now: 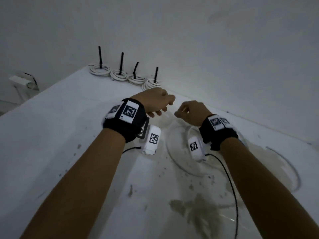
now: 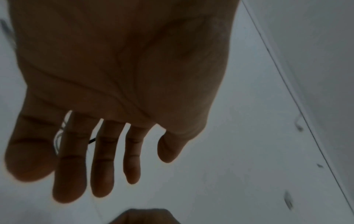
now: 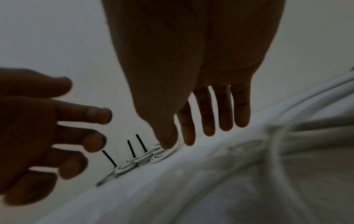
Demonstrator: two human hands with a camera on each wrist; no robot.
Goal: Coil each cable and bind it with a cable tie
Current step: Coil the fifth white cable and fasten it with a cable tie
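Several white coiled cables [image 1: 125, 75], each bound with a black cable tie [image 1: 121, 63] that sticks up, line the table's far edge by the wall. A loose white cable [image 1: 174, 157] lies in wide loops on the white table [image 1: 60, 135], under and in front of my right hand. My left hand [image 1: 160, 107] and right hand [image 1: 186, 111] hover side by side above it, fingers hanging down, holding nothing. In the right wrist view my right hand [image 3: 201, 128] has straight fingers, with the coiled cables [image 3: 145, 159] beyond and the loose cable [image 3: 306, 98] at right. The left hand [image 2: 107, 166] is equally empty.
A grey wall [image 1: 189, 40] rises right behind the table's far edge. A white box [image 1: 22, 81] sits off the table at far left. Thin black wires [image 1: 231, 187] trail from the wrist cameras. Stains and specks [image 1: 195, 209] mark the near table surface.
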